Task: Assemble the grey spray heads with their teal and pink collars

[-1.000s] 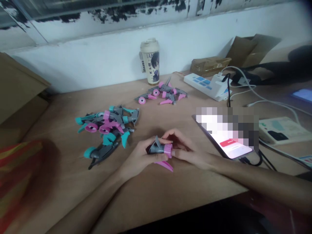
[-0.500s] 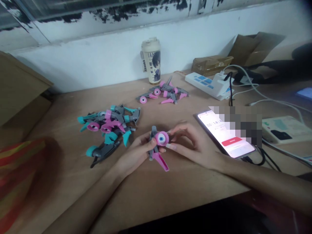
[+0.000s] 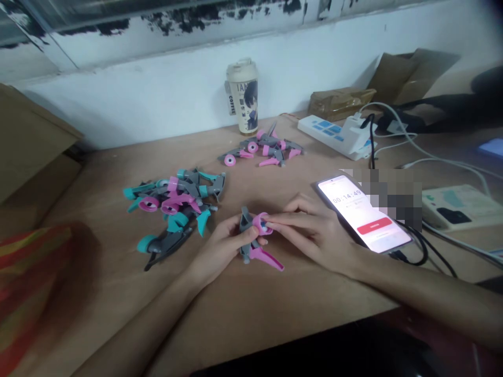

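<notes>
Slippage looks the likeliest trouble: the left hand point(image 3: 222, 243) is closed round a pink-and-grey plastic trigger spray head point(image 3: 245, 222), thumb pressed beside its round pink plastic collar point(image 3: 258, 221), and an off-centre push from the right hand point(image 3: 320, 235) could roll that smooth body within the hold. The right fingertips are drawn narrowly together at the collar's mouth; whether they pinch a small part or merely touch it, I cannot tell. Any loose piece there could seat crookedly or drop out, since the fingers cover much of the opening. To the right of the grip, a lit, dark-edged rectangular phone point(image 3: 371, 212) lies near enough that a wide swing of the wrist might nudge it.

The spray head sits between both hands, above the brown wood-toned tabletop point(image 3: 291, 309). Its grey body rises above the left thumb and shows again below it; the collar is turned toward the right fingertips, with a little blue visible inside. A long, slim pink plastic trigger point(image 3: 269, 258) slants out below the grip, down and to the right. Beyond the grip to the left, well apart from the spray head, lies a heap of grey, teal and pink plastic spray heads point(image 3: 183, 201).
</notes>
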Demonstrator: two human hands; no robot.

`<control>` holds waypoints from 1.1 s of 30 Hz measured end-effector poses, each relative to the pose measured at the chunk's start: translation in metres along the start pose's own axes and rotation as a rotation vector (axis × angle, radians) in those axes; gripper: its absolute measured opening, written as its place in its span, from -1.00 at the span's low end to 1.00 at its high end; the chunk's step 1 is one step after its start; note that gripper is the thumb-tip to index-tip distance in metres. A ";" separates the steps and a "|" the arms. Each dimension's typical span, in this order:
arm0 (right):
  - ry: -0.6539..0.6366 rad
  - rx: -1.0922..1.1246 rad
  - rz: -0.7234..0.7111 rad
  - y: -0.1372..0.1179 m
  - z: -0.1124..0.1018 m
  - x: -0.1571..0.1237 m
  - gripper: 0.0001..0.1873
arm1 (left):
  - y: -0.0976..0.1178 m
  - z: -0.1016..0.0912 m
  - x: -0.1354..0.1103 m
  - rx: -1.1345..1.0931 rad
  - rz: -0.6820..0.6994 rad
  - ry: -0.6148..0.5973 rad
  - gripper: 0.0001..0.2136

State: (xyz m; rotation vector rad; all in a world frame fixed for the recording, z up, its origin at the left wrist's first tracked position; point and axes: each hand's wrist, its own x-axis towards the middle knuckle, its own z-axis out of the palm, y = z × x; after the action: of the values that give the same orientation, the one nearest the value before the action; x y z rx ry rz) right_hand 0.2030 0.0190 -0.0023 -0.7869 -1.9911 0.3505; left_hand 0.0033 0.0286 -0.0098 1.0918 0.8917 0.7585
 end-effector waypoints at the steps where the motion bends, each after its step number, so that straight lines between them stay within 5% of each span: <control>1: -0.004 0.001 0.006 0.000 0.000 0.000 -0.72 | 0.000 0.000 0.000 0.026 -0.005 0.009 -0.76; 18: -0.072 0.047 0.127 -0.003 0.003 -0.003 -0.79 | 0.011 0.012 -0.005 0.236 0.056 -0.019 -0.85; 33: -0.098 -0.079 0.018 -0.001 0.000 0.000 -0.83 | 0.013 0.009 -0.002 0.208 0.026 -0.107 -0.88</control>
State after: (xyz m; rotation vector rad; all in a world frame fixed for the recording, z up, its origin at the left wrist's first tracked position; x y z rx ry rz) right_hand 0.2027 0.0182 -0.0018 -0.8522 -2.1009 0.3285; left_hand 0.0092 0.0273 0.0049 1.3174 0.8804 0.6320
